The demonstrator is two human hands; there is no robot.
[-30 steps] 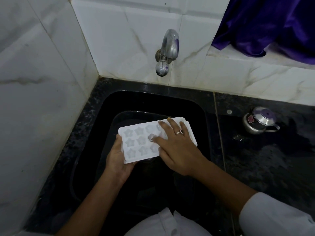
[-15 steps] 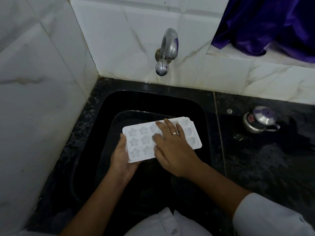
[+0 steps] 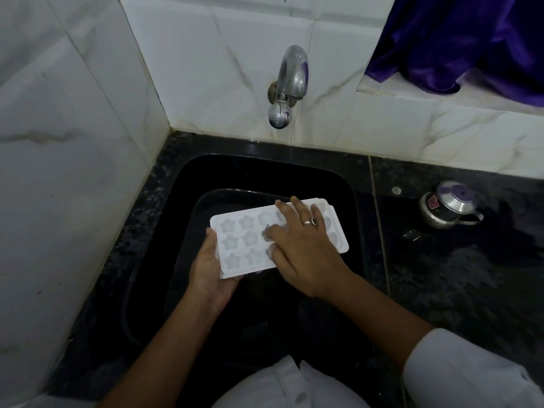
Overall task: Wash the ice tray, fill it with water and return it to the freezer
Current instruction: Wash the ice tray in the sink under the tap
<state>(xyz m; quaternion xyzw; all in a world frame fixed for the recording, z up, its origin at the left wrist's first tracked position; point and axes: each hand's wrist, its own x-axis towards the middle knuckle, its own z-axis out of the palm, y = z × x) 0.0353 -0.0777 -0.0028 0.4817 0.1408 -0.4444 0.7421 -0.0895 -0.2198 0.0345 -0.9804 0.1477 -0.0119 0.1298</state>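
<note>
Ice tray [image 3: 235, 241] farther right: white, star-moulded; left fingers [image 3: 210, 241] round it, right fingers [image 3: 298, 212] flat.

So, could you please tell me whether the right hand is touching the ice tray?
Touching. The head view shows the right hand lying on top of the ice tray, its fingers spread across the moulds with no gap.

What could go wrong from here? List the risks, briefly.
1. The left hand grips the ice tray at one end only, above the sink. Pressure from the right hand on top could tip it or make it slip into the basin.
2. The tray sits forward of the tap. Once water runs, it may hit the flat rim and splash the counter and the white sleeve.
</note>
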